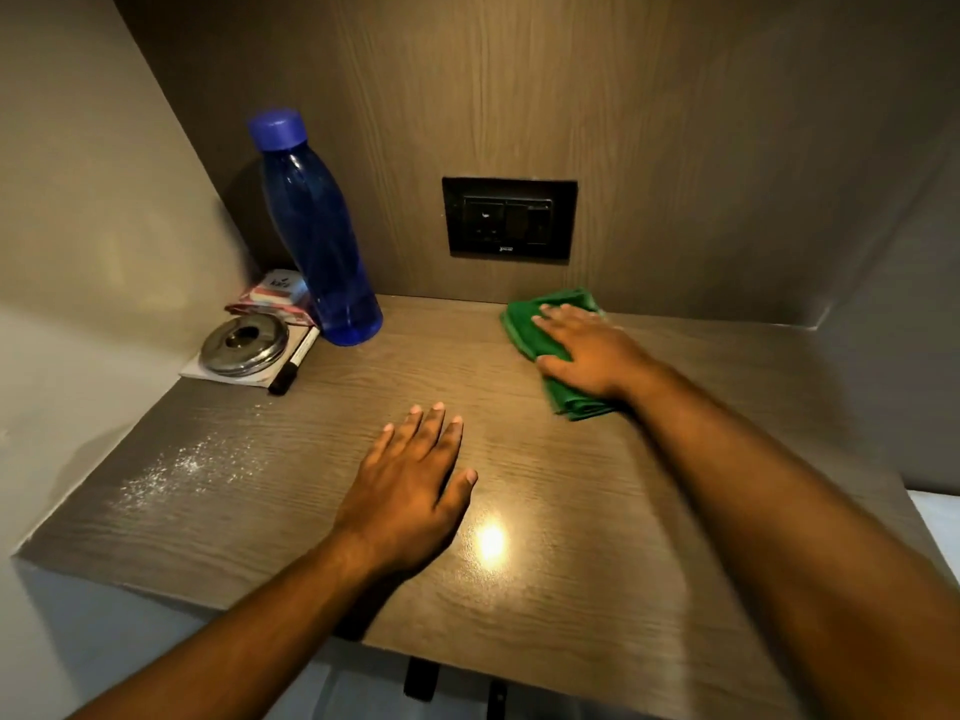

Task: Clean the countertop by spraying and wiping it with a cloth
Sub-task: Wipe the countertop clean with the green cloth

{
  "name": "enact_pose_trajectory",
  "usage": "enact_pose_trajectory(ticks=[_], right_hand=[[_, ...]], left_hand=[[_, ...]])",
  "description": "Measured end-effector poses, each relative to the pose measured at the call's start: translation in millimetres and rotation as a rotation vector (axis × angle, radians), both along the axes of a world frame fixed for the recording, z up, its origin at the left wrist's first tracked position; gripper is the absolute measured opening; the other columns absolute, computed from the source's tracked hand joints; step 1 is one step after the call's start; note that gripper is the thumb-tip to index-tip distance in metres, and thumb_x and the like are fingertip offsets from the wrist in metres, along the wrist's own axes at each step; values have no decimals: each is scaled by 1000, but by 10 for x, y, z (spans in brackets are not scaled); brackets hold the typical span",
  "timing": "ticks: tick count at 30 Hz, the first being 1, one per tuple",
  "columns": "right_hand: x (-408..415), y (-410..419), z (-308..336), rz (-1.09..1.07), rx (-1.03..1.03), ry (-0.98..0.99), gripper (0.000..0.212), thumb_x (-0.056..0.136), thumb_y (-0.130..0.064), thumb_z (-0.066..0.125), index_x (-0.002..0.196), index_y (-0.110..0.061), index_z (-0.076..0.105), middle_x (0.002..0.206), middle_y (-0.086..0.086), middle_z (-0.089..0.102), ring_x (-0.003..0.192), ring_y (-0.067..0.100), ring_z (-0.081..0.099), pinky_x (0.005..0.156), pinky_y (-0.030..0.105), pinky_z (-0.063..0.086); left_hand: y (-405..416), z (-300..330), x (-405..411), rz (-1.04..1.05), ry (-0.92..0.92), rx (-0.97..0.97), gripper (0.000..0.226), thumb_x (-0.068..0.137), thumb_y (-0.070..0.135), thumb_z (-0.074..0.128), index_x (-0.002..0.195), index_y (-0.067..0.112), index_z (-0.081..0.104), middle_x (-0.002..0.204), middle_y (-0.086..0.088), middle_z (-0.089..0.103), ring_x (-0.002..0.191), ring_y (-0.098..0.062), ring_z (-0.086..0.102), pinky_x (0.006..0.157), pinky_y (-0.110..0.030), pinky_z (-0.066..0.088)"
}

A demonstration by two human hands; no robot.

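Right hand [589, 353] lies palm-down on the folded green microfibre cloth [535, 340], pressing it flat to the dark wood-grain laminate desk [571, 589] at the back, right of centre, just in front of the rear wall panel. Its fingers [558, 317] are extended and slightly spread over the cloth, not pinching it. Cloth edges stick out on the left side of the hand and below the wrist.

Left hand [410, 491] is flat on the bare desk near the middle, palm down, fingers [431, 426] straight and close together, thumb out to the right. It holds nothing. The hands are well apart.

White speckled patch [182, 470] on the desk surface at front left, left of the left hand; can't tell whether it is droplets or powder. Bright light reflection [491, 543] just right of the left wrist.

Back-left corner: translucent blue plastic bottle with blue screw cap [317, 236] stands upright. Just left of it, a round shiny steel lid [244, 345] sits on a flat white card [208, 370], and a black marker pen [293, 363] lies along the lid's right side. A small red-and-white packet [275, 298] lies behind the lid, touching the bottle base.

Black socket-and-switch plate [509, 218] is set in the wood-grain wall panel [675, 148], above and slightly left of the cloth.
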State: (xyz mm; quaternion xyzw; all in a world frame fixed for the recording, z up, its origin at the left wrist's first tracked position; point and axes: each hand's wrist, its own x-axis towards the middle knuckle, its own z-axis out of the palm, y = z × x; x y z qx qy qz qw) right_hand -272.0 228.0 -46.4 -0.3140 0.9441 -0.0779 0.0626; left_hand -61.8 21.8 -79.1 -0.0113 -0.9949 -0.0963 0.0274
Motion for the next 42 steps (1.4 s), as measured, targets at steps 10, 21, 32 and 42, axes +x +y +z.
enact_pose_trajectory(ticks=[10, 21, 32, 42], right_hand=[[368, 1505, -159, -884, 14, 13, 79, 90, -61, 30, 155, -18, 19, 165, 4, 11, 151, 29, 11, 119, 53, 18], [1907, -109, -211, -303, 31, 24, 79, 89, -64, 15, 156, -24, 6, 165, -4, -2, 152, 18, -5, 117, 37, -7], [2453, 1026, -109, -921, 39, 24, 77, 94, -58, 37, 156, -17, 19, 166, 6, 8, 151, 29, 7, 121, 51, 11], [2707, -1817, -72, -316, -350, -192, 60, 102, -43, 19, 156, -15, 18, 165, 6, 10, 152, 21, 3, 121, 38, 0]], left_hand=[[28, 28, -5, 6, -28, 27, 68, 92, 61, 9, 152, 29, 5, 161, 4, -1, 146, -12, -10, 118, -38, -6], [-7, -6, -38, -10, -27, 50, 68, 92, 58, 11, 151, 24, 12, 162, -3, 4, 148, -20, -3, 119, -45, 0], [0, 63, 45, -16, 26, 186, 61, 96, 50, 21, 150, 22, 20, 161, -1, 8, 148, -19, -1, 120, -40, 1], [-801, 256, 753, 163, 194, 680, 43, 98, 20, 44, 140, 9, 45, 151, -9, 37, 144, -22, 25, 118, -35, 20]])
